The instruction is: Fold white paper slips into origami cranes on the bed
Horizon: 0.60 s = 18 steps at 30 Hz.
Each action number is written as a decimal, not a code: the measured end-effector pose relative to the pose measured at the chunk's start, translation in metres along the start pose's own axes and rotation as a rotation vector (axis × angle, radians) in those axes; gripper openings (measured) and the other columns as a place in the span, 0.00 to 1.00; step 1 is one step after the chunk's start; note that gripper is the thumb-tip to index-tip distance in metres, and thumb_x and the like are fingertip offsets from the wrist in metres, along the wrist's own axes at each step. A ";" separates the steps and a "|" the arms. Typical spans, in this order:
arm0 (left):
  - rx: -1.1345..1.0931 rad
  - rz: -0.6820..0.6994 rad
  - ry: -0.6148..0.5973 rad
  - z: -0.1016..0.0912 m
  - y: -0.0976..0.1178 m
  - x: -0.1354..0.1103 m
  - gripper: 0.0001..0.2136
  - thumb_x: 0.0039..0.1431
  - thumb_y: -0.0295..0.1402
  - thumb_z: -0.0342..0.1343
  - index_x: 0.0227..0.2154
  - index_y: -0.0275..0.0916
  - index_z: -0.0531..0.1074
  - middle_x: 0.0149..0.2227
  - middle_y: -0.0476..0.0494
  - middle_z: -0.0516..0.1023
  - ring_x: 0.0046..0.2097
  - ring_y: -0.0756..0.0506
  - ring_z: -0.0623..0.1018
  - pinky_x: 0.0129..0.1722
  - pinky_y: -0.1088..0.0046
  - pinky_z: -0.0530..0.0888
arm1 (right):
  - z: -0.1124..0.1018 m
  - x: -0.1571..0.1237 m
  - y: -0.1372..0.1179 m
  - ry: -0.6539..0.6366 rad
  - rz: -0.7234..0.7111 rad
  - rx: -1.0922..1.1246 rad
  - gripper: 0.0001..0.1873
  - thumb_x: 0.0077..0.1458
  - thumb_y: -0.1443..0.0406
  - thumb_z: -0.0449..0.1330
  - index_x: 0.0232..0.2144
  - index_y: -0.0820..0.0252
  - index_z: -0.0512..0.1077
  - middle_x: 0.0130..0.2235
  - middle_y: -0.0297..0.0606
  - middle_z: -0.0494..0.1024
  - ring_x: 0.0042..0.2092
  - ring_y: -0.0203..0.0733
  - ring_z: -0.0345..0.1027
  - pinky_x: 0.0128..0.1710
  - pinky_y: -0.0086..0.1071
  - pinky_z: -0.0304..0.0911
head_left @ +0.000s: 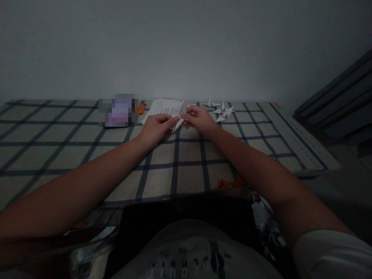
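Between my two hands is a piece of white paper folded into narrow points (179,123), like a part-folded origami crane. My left hand (157,127) pinches its lower left side between thumb and fingers. From the other side my right hand (198,119) grips the paper, thumb against the fold and fingers curled. One tip of the fold stands up between the hands. Behind my left hand lie printed white sheets (162,105), partly covered by the hand. Folded paper cranes (223,111) rest on the cloth to the right of my right hand, with another crane (211,103) farther back.
A checked cloth (186,162) covers the table, which meets a pale wall (186,50). At the left lies a blurred purple object (120,111) beside an orange item (141,109). An orange bow (228,184) hangs near the front edge. Dark slatted panels (343,97) stand at right.
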<state>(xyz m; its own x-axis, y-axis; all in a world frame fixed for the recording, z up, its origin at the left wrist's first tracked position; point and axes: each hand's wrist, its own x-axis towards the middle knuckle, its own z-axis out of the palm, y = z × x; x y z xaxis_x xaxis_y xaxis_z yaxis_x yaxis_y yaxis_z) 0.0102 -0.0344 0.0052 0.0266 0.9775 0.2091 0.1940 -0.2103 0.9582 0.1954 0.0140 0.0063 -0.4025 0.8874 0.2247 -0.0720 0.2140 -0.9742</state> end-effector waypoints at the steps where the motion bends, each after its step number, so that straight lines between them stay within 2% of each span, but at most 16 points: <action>1: 0.019 -0.012 -0.019 0.000 0.001 -0.001 0.18 0.52 0.49 0.67 0.23 0.38 0.76 0.20 0.49 0.72 0.21 0.52 0.65 0.20 0.75 0.59 | 0.000 0.000 0.000 0.011 0.003 0.006 0.20 0.50 0.57 0.73 0.35 0.60 0.69 0.26 0.27 0.75 0.27 0.29 0.69 0.28 0.23 0.67; 3: 0.041 -0.021 -0.019 0.000 0.003 -0.002 0.18 0.53 0.48 0.66 0.20 0.38 0.74 0.17 0.51 0.68 0.19 0.53 0.61 0.19 0.74 0.54 | 0.001 -0.001 -0.001 0.009 0.008 0.013 0.20 0.50 0.56 0.73 0.36 0.61 0.71 0.27 0.28 0.76 0.27 0.29 0.69 0.29 0.23 0.67; 8: 0.062 -0.012 -0.042 0.000 0.006 -0.004 0.19 0.52 0.48 0.66 0.17 0.39 0.71 0.16 0.51 0.66 0.19 0.53 0.60 0.19 0.74 0.53 | 0.001 -0.006 -0.001 -0.066 0.062 -0.064 0.16 0.56 0.56 0.70 0.32 0.62 0.73 0.28 0.32 0.76 0.29 0.31 0.69 0.30 0.25 0.68; 11: 0.100 -0.033 -0.056 0.000 0.005 -0.004 0.20 0.53 0.48 0.66 0.16 0.39 0.70 0.15 0.52 0.65 0.18 0.53 0.59 0.19 0.74 0.53 | 0.001 -0.007 -0.002 -0.034 0.059 -0.135 0.15 0.56 0.57 0.70 0.31 0.62 0.73 0.27 0.32 0.75 0.27 0.31 0.67 0.28 0.25 0.65; 18: 0.080 -0.054 -0.121 0.001 0.001 -0.004 0.17 0.51 0.49 0.68 0.25 0.38 0.78 0.19 0.49 0.73 0.21 0.51 0.70 0.20 0.76 0.62 | -0.001 -0.001 0.003 0.014 0.003 -0.056 0.13 0.55 0.60 0.69 0.35 0.63 0.74 0.31 0.31 0.77 0.27 0.29 0.64 0.27 0.24 0.63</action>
<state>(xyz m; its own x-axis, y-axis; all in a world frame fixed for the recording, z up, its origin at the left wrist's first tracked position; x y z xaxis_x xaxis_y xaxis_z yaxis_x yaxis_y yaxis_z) 0.0115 -0.0387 0.0053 0.1313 0.9831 0.1277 0.2761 -0.1600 0.9477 0.1970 0.0143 0.0028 -0.3901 0.8936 0.2221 -0.0197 0.2331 -0.9723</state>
